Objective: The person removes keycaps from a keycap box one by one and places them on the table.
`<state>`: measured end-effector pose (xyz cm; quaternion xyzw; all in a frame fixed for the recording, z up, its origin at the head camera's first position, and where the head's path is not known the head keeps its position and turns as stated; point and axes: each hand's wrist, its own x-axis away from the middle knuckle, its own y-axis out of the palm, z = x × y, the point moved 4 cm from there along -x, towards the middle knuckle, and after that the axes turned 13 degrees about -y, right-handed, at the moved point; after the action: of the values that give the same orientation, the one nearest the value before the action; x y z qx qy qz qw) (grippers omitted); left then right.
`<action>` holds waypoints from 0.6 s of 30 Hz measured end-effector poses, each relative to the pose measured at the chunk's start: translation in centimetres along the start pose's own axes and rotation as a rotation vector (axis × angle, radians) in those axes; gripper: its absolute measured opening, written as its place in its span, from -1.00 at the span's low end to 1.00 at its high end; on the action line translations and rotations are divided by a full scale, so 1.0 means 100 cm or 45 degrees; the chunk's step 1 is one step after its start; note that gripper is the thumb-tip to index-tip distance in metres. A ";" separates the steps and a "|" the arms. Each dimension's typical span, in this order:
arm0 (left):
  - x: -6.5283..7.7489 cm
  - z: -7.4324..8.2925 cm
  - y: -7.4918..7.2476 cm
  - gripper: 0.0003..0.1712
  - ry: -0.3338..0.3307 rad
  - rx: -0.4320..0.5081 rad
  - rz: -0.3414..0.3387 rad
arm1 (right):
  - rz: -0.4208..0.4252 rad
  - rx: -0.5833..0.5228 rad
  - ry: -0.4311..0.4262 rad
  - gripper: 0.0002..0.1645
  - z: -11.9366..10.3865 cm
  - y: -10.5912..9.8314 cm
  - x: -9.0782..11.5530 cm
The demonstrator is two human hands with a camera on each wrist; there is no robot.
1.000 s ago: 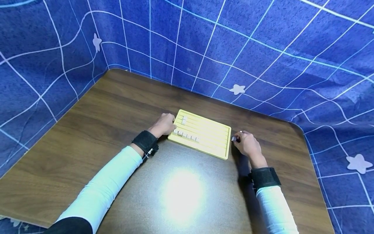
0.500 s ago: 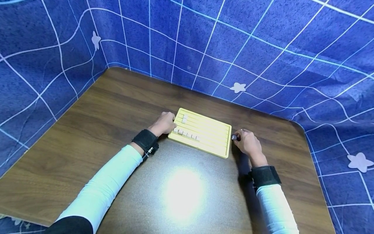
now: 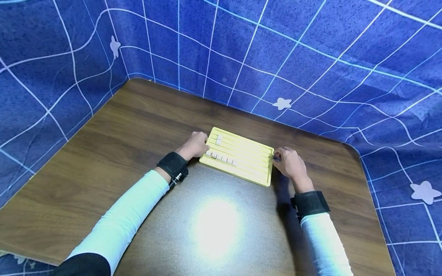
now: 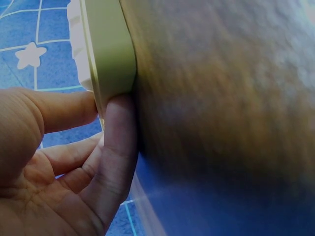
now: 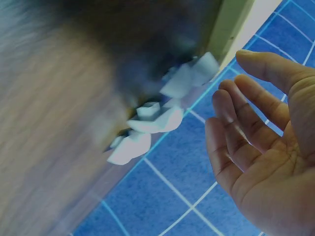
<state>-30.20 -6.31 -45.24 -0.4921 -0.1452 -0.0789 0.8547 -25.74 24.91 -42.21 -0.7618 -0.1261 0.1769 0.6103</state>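
Observation:
In the head view a yellow ridged tray (image 3: 248,157) lies on the table. White keycaps (image 3: 224,159) sit in a row along its near side, and two more keycaps (image 3: 219,140) are near its far left corner. My left hand (image 3: 195,145) grips the tray's left end; in the left wrist view the thumb (image 4: 74,108) is on the rim and a finger presses the side wall. Beside the right end is my right hand (image 3: 290,163). In the right wrist view its fingers (image 5: 241,142) are loosely bent, holding nothing, near several pale keycaps (image 5: 165,118) on the table.
The brown wooden table (image 3: 145,115) extends around the tray. A blue curtain (image 3: 241,50) with white lines and stars closes off the back and sides. A bright glare (image 3: 216,230) lies on the table's near part.
My right hand has shifted slightly up and left toward the tray's right edge. The grey keycap at its fingertips is now mostly hidden. The left hand stays on the tray.

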 end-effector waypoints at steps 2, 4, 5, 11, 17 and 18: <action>0.000 0.000 0.000 -0.83 0.010 -0.010 0.012 | 0.020 0.002 -0.021 -0.71 -0.004 -0.001 -0.005; 0.000 0.000 -0.001 -0.83 0.010 -0.009 0.017 | 0.027 -0.002 -0.030 -0.71 -0.009 -0.002 -0.010; 0.000 0.000 -0.001 -0.83 0.010 -0.012 0.017 | 0.026 -0.006 -0.030 -0.71 -0.012 -0.002 -0.013; 0.001 0.001 0.000 -0.82 0.010 -0.009 0.003 | 0.001 -0.029 -0.049 -0.71 -0.031 0.000 -0.028; 0.001 0.001 0.000 -0.82 0.013 -0.014 0.014 | -0.004 -0.043 -0.078 -0.70 -0.051 0.004 -0.045; 0.001 0.001 0.000 -0.82 0.013 -0.016 0.013 | -0.003 -0.046 -0.087 -0.70 -0.054 0.004 -0.048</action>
<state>-30.12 -6.25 -45.13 -0.4976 -0.1380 -0.0778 0.8528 -27.77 18.06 -41.03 -0.7659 -0.1509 0.2000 0.5921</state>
